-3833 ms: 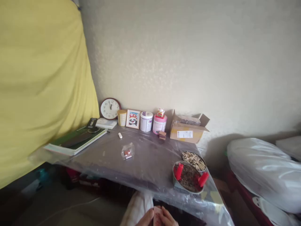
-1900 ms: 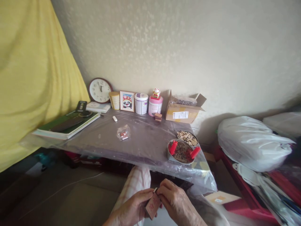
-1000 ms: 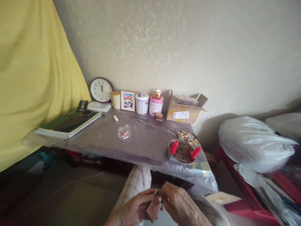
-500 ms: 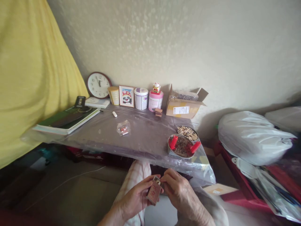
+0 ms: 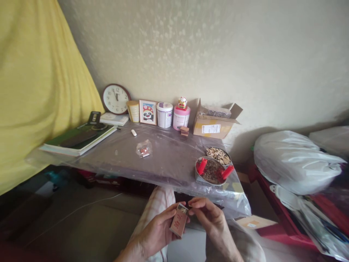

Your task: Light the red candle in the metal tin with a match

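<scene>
1. Left hand (image 5: 159, 227): grip clamped on a tilted matchbox (image 5: 179, 221), open end toward 1 o'clock.
2. Right hand (image 5: 211, 216), at the matchbox's 3 o'clock: grip pinched together on a tiny pale stick (image 5: 190, 206), just beside that end.
3. On the bench (image 5: 166, 156), 1 o'clock from the matchbox: dark-filled tin (image 5: 212, 171), then tin of sticks (image 5: 218, 155).
4. 11 o'clock: clear bag (image 5: 144, 148), then clock (image 5: 116, 98).
</scene>
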`<action>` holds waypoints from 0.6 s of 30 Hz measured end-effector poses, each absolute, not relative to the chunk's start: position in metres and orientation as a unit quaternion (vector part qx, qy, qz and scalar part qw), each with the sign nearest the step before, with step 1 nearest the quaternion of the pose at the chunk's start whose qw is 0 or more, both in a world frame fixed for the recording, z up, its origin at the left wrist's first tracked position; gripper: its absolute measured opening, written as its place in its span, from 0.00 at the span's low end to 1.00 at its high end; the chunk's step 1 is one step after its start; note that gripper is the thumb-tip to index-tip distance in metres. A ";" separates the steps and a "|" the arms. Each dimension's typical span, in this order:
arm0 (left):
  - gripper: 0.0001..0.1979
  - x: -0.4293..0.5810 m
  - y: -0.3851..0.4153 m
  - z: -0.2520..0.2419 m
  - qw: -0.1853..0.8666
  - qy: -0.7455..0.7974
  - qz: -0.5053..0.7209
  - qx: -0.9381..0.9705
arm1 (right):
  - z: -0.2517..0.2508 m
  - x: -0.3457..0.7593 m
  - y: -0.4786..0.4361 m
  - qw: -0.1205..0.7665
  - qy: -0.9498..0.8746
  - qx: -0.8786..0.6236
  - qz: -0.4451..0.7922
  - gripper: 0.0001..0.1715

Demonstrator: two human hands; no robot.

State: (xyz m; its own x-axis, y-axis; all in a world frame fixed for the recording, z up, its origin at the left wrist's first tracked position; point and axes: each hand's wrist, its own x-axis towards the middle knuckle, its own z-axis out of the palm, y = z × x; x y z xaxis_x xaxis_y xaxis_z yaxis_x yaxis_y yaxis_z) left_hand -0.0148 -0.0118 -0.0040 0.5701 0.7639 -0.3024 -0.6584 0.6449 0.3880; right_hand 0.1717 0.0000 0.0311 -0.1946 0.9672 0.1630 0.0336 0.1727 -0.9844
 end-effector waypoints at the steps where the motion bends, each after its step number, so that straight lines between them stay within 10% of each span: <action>1: 0.16 -0.015 -0.011 -0.002 0.879 0.226 0.406 0.110 | 0.027 0.172 -0.002 0.508 -0.569 -0.422 0.490 0.05; 18: 0.12 -0.012 -0.004 -0.007 0.871 0.147 0.458 0.099 | -0.024 0.152 -0.022 0.467 -0.740 -0.456 0.163 0.38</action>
State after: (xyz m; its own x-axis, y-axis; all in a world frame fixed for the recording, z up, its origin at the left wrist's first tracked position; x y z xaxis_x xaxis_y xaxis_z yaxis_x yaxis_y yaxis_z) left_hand -0.0118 -0.0043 -0.0071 0.5368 0.8275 -0.1645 -0.7694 0.5602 0.3070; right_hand 0.1520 -0.0216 -0.0236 -0.1475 0.8273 0.5420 0.5232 0.5303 -0.6671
